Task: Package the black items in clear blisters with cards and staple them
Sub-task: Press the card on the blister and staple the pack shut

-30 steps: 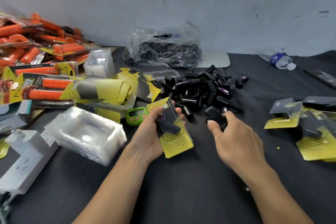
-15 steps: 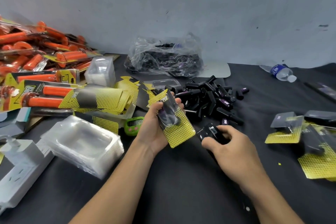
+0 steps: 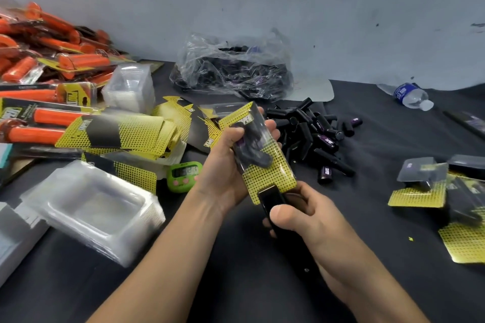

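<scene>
My left hand (image 3: 225, 165) grips a blister pack (image 3: 265, 160): a yellow dotted card with a clear blister over a black item. My right hand (image 3: 301, 214) grips a black stapler (image 3: 271, 200), thumb on top. The stapler's jaw sits over the pack's lower edge. A pile of loose black items (image 3: 312, 134) lies just beyond my hands. Stacked clear blisters (image 3: 94, 207) sit at the left, and loose yellow cards (image 3: 118, 134) lie behind them. Finished packs (image 3: 425, 186) lie at the right.
Orange-handled packaged goods (image 3: 49, 65) are heaped at the far left. A plastic bag of black items (image 3: 233, 71) rests against the wall. A green timer (image 3: 183, 173) sits beside my left wrist. A water bottle (image 3: 409, 94) lies at the back right. A white box (image 3: 15, 233) is at the left edge.
My right hand picked the black stapler up off the cloth and brought it to the pack's lower edge. My left hand raised and tilted the pack towards it.
</scene>
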A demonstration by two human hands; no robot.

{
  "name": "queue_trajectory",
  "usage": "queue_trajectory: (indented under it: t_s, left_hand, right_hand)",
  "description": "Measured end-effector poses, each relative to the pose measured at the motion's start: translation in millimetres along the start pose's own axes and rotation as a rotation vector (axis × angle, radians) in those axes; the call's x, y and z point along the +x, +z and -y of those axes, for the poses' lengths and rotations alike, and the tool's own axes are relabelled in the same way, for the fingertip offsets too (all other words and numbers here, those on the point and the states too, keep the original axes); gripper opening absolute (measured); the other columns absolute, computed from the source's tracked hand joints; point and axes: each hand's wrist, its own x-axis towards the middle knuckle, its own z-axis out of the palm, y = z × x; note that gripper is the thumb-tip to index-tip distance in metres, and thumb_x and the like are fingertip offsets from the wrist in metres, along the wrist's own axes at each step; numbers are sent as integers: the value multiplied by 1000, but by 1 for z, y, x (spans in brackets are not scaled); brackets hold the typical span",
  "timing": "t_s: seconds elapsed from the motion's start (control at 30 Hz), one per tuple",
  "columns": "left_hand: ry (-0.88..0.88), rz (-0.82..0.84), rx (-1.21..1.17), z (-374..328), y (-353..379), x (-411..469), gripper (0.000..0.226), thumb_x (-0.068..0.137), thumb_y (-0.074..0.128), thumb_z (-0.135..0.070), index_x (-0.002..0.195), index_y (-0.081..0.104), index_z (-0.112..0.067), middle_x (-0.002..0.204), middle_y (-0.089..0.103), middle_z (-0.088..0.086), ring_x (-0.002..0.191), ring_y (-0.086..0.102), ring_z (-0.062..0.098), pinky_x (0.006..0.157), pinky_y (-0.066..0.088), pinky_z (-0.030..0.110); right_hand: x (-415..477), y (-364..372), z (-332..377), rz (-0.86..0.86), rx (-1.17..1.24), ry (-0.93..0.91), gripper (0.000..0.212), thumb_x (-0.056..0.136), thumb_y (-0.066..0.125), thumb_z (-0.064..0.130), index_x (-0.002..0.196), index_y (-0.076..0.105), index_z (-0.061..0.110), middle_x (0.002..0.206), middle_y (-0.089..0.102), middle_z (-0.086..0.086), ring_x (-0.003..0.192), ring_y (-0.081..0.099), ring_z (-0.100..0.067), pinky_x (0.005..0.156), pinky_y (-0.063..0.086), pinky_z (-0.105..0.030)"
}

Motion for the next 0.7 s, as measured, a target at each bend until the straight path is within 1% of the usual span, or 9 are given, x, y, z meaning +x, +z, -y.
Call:
queue_trajectory:
  t_s: [0.07, 0.1, 0.17, 0.23, 0.37, 0.47, 0.57, 0.63, 0.7]
  left_hand:
    - [-5, 26, 55, 5, 2, -1, 47, 91, 47, -28, 134, 62, -17, 122, 74, 7, 110, 72, 20, 93, 58, 38]
    - [-9, 45, 71, 7, 2, -1, 48, 92, 47, -28, 136, 60, -17, 123, 74, 7, 111, 72, 20, 94, 58, 39]
    - [-12, 69, 80, 7, 3, -2, 49, 93, 46, -28, 139, 58, -17, 124, 73, 7, 111, 71, 19, 97, 57, 40]
    - [-3, 70, 84, 6, 4, -1, 49, 93, 45, -27, 138, 59, -16, 123, 73, 7, 108, 72, 19, 99, 56, 41]
    - [22, 50, 88, 3, 3, -3, 47, 91, 45, -27, 132, 65, -16, 120, 74, 7, 106, 73, 21, 96, 55, 42]
    - [30, 49, 121, -2, 4, -6, 44, 89, 47, -29, 120, 75, -15, 120, 75, 6, 109, 72, 26, 95, 58, 43]
    - [36, 51, 167, -6, 7, -10, 54, 88, 47, -29, 137, 61, -11, 120, 75, 6, 108, 72, 28, 97, 59, 45]
    - [45, 58, 190, -7, 9, -13, 60, 87, 47, -29, 144, 54, -11, 121, 75, 7, 110, 72, 27, 95, 60, 42]
    - [56, 66, 205, -8, 9, -13, 56, 86, 47, -29, 140, 58, -16, 121, 75, 5, 113, 71, 27, 96, 59, 42]
  right_hand:
    - [1, 1, -1, -46, 3, -17, 53, 55, 81, 44, 104, 73, 26, 106, 72, -22, 89, 66, -23, 95, 54, -56]
    - [1, 1, -1, -62, 10, -25, 51, 56, 82, 44, 102, 73, 27, 106, 71, -24, 87, 65, -23, 93, 55, -56]
    - [2, 1, -3, -75, 26, -44, 47, 56, 83, 43, 100, 74, 29, 100, 74, -19, 86, 66, -22, 85, 56, -48]
    - [3, 1, -6, -72, 19, -67, 45, 57, 84, 42, 99, 74, 30, 99, 76, -13, 87, 68, -21, 86, 56, -42]
    - [4, 0, -11, -79, -29, -107, 45, 60, 83, 42, 103, 72, 33, 102, 78, -3, 97, 73, -19, 92, 58, -41]
    - [4, 0, -13, -100, -51, -130, 47, 60, 83, 42, 105, 70, 36, 104, 79, 0, 99, 75, -21, 86, 60, -38]
    - [4, 1, -13, -100, -77, -143, 49, 59, 84, 43, 106, 69, 39, 104, 79, 3, 97, 76, -17, 79, 59, -32]
    - [4, 1, -14, -105, -96, -150, 50, 59, 85, 43, 107, 68, 39, 104, 79, 3, 96, 75, -17, 81, 61, -38]
    - [4, 1, -15, -122, -108, -156, 52, 58, 86, 43, 107, 68, 38, 104, 79, 3, 97, 75, -18, 88, 61, -48]
